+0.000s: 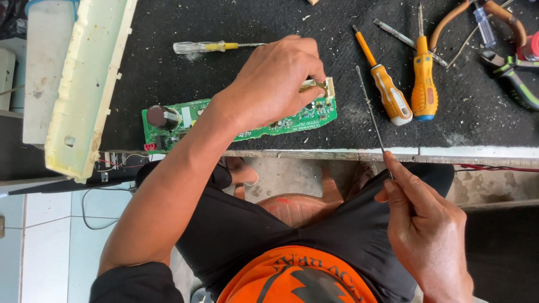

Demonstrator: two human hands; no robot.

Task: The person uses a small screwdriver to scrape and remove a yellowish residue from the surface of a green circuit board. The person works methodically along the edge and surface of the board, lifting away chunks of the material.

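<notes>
Circuit board (241, 120), green and long, lies near the workbench (483, 120) front edge, its long axis along that edge, tilting up to the right. Left hand (275, 78) sits on its right end, fingers pinched on a small part by the white connector (329, 86). Right hand (424, 224), off the bench, clamps a thin metal rod (370, 112) pointing up over the edge just right of the board.

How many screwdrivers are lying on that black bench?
3, possibly more. A clear-handled screwdriver lies above the left hand; two orange-handled screwdrivers lie side by side further right. Others may hide in the tool pile at the top right corner.
</notes>
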